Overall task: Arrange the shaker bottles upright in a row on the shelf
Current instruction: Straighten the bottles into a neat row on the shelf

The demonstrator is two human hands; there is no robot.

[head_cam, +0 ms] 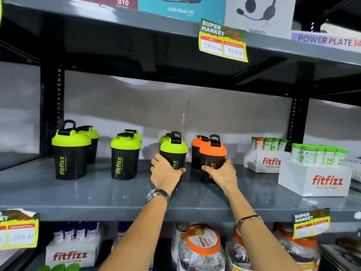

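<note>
On the grey shelf, six green-lidded shakers, two orange, left hand gripping a green-lidded shaker, right hand an orange-lidded shaker.

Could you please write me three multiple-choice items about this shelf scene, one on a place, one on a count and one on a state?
1. Where do the white fitfizz boxes stand on the shelf?
A. left end
B. right end
C. middle

2. How many orange-lidded shakers are visible?
A. two
B. four
C. none

3. How do the hands meet the shakers?
A. both hover clear
B. each hand grips one
C. both grip one shaker

Answers:
1. B, they sit right of all shakers.
2. A, the front orange shaker has one behind it.
3. B, the left hand grips the green-lidded shaker and the right hand the orange one.
</note>
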